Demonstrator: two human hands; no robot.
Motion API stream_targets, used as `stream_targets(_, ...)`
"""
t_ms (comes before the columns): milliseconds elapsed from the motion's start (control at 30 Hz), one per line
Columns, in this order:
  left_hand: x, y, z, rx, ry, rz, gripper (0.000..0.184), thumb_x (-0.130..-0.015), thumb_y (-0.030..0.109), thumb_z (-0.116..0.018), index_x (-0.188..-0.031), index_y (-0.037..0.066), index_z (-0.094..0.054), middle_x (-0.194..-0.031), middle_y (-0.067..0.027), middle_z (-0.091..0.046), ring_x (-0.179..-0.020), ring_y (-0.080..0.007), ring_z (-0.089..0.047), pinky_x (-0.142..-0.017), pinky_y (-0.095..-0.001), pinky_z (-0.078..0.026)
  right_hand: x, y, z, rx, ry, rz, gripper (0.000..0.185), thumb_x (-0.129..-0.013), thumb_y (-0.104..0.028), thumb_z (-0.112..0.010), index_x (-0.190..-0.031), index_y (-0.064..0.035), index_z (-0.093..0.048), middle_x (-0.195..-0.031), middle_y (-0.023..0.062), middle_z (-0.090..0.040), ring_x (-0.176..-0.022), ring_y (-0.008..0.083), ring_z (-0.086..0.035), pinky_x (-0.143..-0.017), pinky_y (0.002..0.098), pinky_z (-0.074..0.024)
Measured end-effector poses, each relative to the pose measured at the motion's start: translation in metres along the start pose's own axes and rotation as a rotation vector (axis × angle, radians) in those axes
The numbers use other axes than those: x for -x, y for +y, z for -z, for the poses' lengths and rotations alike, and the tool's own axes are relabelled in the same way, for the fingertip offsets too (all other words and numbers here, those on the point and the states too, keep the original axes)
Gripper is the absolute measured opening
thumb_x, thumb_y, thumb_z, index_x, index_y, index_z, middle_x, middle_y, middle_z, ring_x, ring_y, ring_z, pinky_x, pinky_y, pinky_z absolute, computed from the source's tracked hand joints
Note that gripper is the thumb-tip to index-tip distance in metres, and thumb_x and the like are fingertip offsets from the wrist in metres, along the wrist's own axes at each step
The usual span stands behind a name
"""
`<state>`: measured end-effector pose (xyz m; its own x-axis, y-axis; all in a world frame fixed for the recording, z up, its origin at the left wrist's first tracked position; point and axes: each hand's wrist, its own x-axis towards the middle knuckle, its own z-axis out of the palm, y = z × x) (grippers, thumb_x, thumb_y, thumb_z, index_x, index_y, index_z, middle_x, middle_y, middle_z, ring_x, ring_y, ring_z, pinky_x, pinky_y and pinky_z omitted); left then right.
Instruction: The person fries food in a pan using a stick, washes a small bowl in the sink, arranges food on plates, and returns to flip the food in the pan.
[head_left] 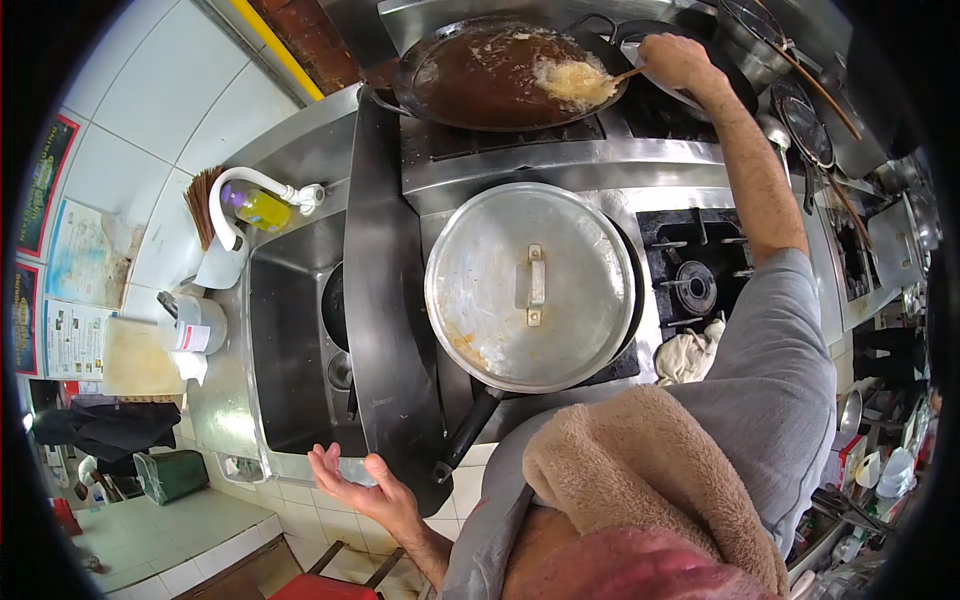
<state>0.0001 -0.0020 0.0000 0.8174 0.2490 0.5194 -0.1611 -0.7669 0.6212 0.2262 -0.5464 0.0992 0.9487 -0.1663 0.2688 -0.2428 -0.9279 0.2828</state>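
Observation:
My right hand is closed around a thin wooden-looking handle at the right rim of a wide dark pan. The utensil's head is hidden in a pale, frothy clump on the brown liquid, so its kind cannot be told. My left hand is held palm up, fingers apart, with nothing in it, near the front edge of the sink. Between the hands, a large pot or pan with a flat metal lid sits on the stove, its black handle pointing towards me.
A metal divider separates the sink from the stove. Right of the lidded pot are a bare burner and a crumpled cloth. A white faucet and a yellow liquid bottle stand behind the sink. Strainers lie at the right.

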Motion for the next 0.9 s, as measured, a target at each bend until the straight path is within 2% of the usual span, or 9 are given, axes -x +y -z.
stream_targets(100, 0.0, -0.002, -0.001, 0.006, 0.001, -0.012, 0.073, -0.085, 0.044, -0.053, -0.131, -0.006, -0.026, -0.125, -0.0214, -0.036, -0.105, -0.0287, -0.046, -0.093, -0.0421, -0.034, -0.014, 0.016, 0.005, -0.097, -0.12, 0.033, 0.018, -0.076, -0.019, -0.054, -0.089, -0.0106, -0.063, -0.086, 0.0155, -0.063, -0.086, 0.0323, -0.06, -0.072, 0.042, -0.0479)
stream_targets(167, 0.0, -0.002, 0.0, 0.012, 0.001, -0.018, 0.073, -0.085, 0.044, -0.053, -0.131, -0.005, -0.026, -0.125, -0.0213, -0.036, -0.105, -0.0287, -0.046, -0.093, -0.0421, -0.034, -0.014, 0.018, -0.002, -0.181, -0.113, -0.06, 0.016, -0.075, -0.016, -0.055, -0.087, -0.0085, -0.061, -0.082, 0.0157, -0.063, -0.083, 0.0304, -0.061, -0.07, 0.0402, -0.0474)
stream_targets(233, 0.0, -0.001, 0.0, 0.013, 0.004, -0.009, 0.072, -0.086, 0.043, -0.053, -0.131, -0.005, -0.026, -0.125, -0.0215, -0.036, -0.105, -0.0284, -0.047, -0.093, -0.0417, -0.034, -0.027, 0.025, -0.037, -0.432, 0.001, 0.061, 0.013, -0.073, -0.012, -0.057, -0.084, -0.0065, -0.058, -0.077, 0.0146, -0.062, -0.077, 0.028, -0.061, -0.067, 0.038, -0.0465)
stream_targets(267, 0.0, 0.0, -0.001, 0.012, 0.007, -0.011, 0.072, -0.086, 0.043, -0.053, -0.131, -0.005, -0.026, -0.125, -0.0215, -0.036, -0.105, -0.0284, -0.047, -0.093, -0.0417, -0.034, -0.034, 0.024, -0.058, -0.506, 0.059, 0.096, 0.014, -0.071, -0.016, -0.059, -0.081, -0.0077, -0.057, -0.076, 0.0145, -0.061, -0.075, 0.0324, -0.06, -0.066, 0.0394, -0.0453)
stream_targets(300, -0.001, 0.001, 0.0, 0.01, -0.001, -0.007, 0.072, -0.086, 0.043, -0.053, -0.132, -0.005, -0.025, -0.125, -0.0216, -0.036, -0.105, -0.0282, -0.047, -0.093, -0.0419, -0.034, -0.034, 0.017, -0.067, -0.598, 0.037, 0.092, 0.013, -0.071, -0.014, -0.058, -0.082, -0.0076, -0.057, -0.077, 0.0145, -0.061, -0.077, 0.0328, -0.06, -0.067, 0.0398, -0.046)
stream_targets(367, -0.001, 0.003, 0.0, 0.002, -0.005, -0.005, 0.072, -0.086, 0.043, -0.053, -0.132, -0.005, -0.025, -0.125, -0.0218, -0.036, -0.104, -0.028, -0.046, -0.093, -0.042, -0.034, -0.038, -0.003, -0.077, -0.57, 0.063, 0.113, 0.013, -0.072, -0.015, -0.057, -0.083, -0.0084, -0.057, -0.078, 0.0146, -0.061, -0.079, 0.0329, -0.06, -0.068, 0.0406, -0.0462)
stream_targets(567, -0.001, 0.002, -0.001, -0.001, -0.013, -0.001, 0.072, -0.086, 0.044, -0.052, -0.132, -0.004, -0.024, -0.126, -0.0219, -0.035, -0.105, -0.0277, -0.045, -0.093, -0.0424, -0.034, -0.04, -0.049, -0.091, -0.345, 0.016, -0.03, 0.019, -0.081, -0.017, -0.047, -0.094, -0.0144, -0.061, -0.094, 0.0115, -0.063, -0.091, 0.03, -0.06, -0.075, 0.0424, -0.0487)
stream_targets(667, -0.001, 0.003, -0.001, 0.003, -0.009, 0.008, 0.074, -0.086, 0.045, -0.052, -0.132, -0.004, -0.024, -0.125, -0.0219, -0.035, -0.105, -0.0279, -0.046, -0.093, -0.0422, -0.034, -0.048, -0.057, -0.096, -0.095, -0.024, 0.058, 0.021, -0.083, -0.012, -0.046, -0.097, -0.008, -0.061, -0.101, 0.0122, -0.06, -0.094, 0.0304, -0.059, -0.076, 0.0407, -0.0495)
stream_targets(900, -0.001, 0.002, -0.001, 0.022, -0.001, 0.028, 0.076, -0.085, 0.046, -0.053, -0.132, -0.005, -0.024, -0.126, -0.0225, -0.035, -0.105, -0.0288, -0.046, -0.093, -0.0423, -0.035, -0.054, -0.072, -0.081, -0.054, -0.089, 0.136, 0.022, -0.081, -0.014, -0.049, -0.097, -0.006, -0.061, -0.103, 0.0152, -0.059, -0.097, 0.031, -0.058, -0.08, 0.0415, -0.0478)
